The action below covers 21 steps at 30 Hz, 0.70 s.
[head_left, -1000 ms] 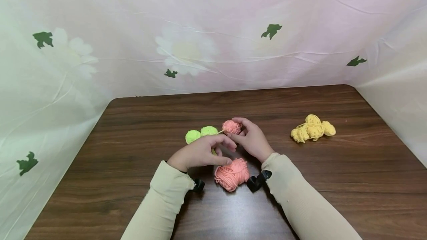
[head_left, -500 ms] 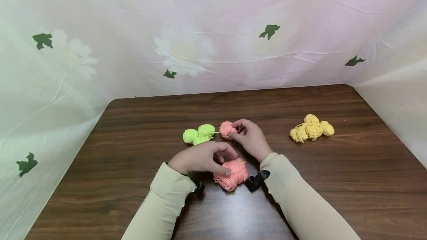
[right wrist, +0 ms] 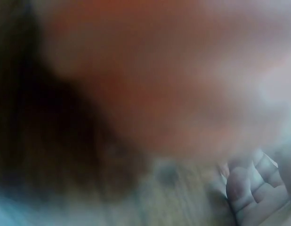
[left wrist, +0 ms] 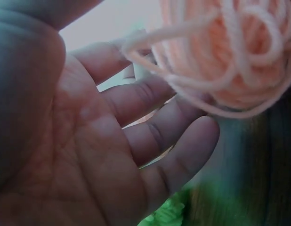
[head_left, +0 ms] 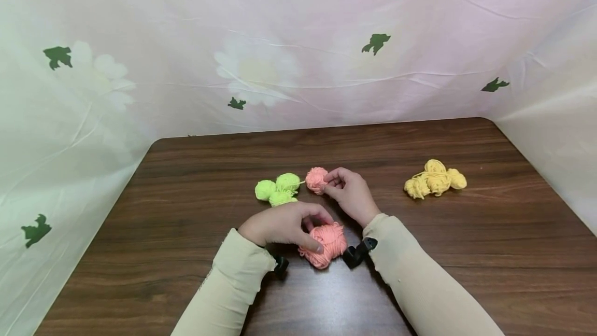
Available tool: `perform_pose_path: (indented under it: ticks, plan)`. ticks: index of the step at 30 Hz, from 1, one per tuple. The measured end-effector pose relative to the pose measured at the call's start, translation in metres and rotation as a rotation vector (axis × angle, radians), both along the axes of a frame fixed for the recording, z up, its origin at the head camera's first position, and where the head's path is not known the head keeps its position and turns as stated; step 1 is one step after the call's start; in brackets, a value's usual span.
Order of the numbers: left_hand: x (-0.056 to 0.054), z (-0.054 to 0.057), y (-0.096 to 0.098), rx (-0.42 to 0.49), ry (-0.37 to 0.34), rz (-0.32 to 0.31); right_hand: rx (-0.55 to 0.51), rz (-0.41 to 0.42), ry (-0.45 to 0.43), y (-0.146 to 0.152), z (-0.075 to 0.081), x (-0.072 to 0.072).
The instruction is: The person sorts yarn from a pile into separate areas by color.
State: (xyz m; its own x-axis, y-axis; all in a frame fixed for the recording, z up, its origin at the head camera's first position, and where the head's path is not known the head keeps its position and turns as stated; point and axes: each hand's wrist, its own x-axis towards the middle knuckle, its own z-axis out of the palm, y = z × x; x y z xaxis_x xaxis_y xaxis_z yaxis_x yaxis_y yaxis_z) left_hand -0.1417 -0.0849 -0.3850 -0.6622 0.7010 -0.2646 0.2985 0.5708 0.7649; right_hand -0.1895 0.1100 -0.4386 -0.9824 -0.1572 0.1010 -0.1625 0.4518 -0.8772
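A large pink ball of yarn (head_left: 332,242) lies near the front middle of the table. My left hand (head_left: 280,224) holds it from the left, the thumb across its near side and the fingers at its far side. Up close in the left wrist view, loose strands of this pink yarn (left wrist: 225,56) loop before the fingertips. Farther back sits a small pink ball of yarn (head_left: 315,180); my right hand (head_left: 353,193) has its fingertips at that ball's right edge. The right wrist view is mostly a blur, with part of the left hand (right wrist: 258,188) at its lower right.
Several green yarn balls (head_left: 282,190) lie clustered left of the small pink one, a thin strand stretching toward it. At the right, several yellow yarn balls (head_left: 436,179) sit together on the brown wooden table (head_left: 196,170). A flowered cloth (head_left: 303,40) hangs behind.
The small pink ball has shifted slightly left, and my right fingertips have slid from around it to its right edge. My left hand has lowered onto the large pink ball, uncovering more green yarn.
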Motion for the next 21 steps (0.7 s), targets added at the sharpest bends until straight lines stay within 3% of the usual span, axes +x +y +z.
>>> perform_pose_path:
  ticks: [21]
  plan:
    - [-0.0001, -0.0067, 0.0038, -0.029, 0.003, 0.009, -0.032, -0.004, 0.008, 0.0018, -0.0042, 0.0000]
